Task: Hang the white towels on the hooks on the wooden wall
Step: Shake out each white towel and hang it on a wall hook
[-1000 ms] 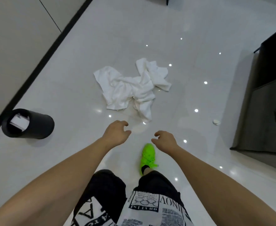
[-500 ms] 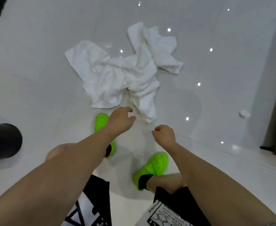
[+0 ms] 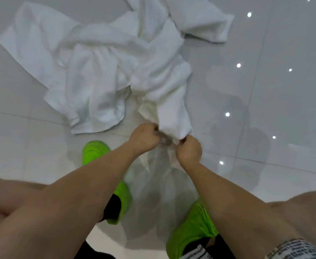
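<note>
A heap of crumpled white towels (image 3: 101, 68) lies on the glossy white tile floor in front of me. One towel (image 3: 168, 101) trails from the heap toward me. My left hand (image 3: 144, 136) pinches the left corner of its near edge. My right hand (image 3: 189, 150) pinches the right corner of the same edge, fingers curled. That near edge is lifted slightly off the floor. The wooden wall and its hooks are out of view.
My feet in bright green shoes, the left shoe (image 3: 97, 154) and the right shoe (image 3: 192, 228), stand just below the hands. My bent knees fill the lower corners. The white tile floor (image 3: 265, 101) reflects ceiling lights.
I have crouched lower and closer to the heap. Both hands moved forward from empty air and took hold of the nearest towel's edge. The black bin has left the view.
</note>
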Demonstrator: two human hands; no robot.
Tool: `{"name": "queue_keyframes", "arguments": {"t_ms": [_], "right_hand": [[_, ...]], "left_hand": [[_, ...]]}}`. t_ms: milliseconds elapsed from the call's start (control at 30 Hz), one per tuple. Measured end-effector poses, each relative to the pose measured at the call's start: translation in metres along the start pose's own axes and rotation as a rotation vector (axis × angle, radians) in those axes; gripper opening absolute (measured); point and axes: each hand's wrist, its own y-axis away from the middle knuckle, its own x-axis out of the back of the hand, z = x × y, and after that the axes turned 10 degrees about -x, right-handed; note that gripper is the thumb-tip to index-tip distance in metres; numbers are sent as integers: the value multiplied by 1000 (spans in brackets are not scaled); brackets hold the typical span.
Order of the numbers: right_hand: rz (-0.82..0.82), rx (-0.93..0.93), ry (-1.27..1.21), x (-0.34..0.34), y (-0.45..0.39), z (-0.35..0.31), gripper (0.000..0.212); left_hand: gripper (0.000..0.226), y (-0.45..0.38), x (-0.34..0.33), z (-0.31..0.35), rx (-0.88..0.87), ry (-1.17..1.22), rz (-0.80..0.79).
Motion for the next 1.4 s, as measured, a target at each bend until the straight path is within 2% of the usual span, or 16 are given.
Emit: {"name": "queue_keyframes", "arguments": {"t_ms": [100, 200, 400, 567, 667, 833, 900, 1033, 1133, 1200, 1267, 1333, 1400], "right_hand": [[-38, 2, -39, 28, 16, 0, 7], [-36, 0, -153, 78, 62, -7, 13], [-85, -126, -581, 232, 187, -60, 22], [-104, 13, -633, 378, 291, -103, 20], [-138, 50, -675, 457, 342, -119, 21], [-58, 153, -791, 585, 403, -137, 28], [-9, 217, -814, 632, 424, -137, 23], [74, 329, -852, 715, 461, -118, 19], [163, 382, -862, 770, 482, -83, 16], [241, 409, -832, 802, 491, -52, 23], [346, 453, -763, 829, 500, -14, 33], [478, 470, -618, 853, 508, 25, 43], [590, 412, -375, 871, 511, 59, 32]], "left_hand": [[17, 19, 14, 17, 4, -20, -46], [38, 63, 43, 48, -10, -45, -91], [42, 189, 148, 165, -63, -67, -43], [43, 291, 245, 283, -190, -79, 73], [47, 342, 291, 351, -269, -103, 85], [48, 404, 351, 464, -449, -173, 99], [37, 430, 365, 512, -539, -185, 143], [33, 472, 373, 601, -699, -236, 227], [31, 493, 370, 655, -802, -416, 281], [25, 503, 367, 684, -853, -526, 348], [13, 509, 368, 710, -892, -577, 426], [12, 513, 371, 738, -929, -558, 505], [13, 516, 367, 769, -989, -535, 556]]}}
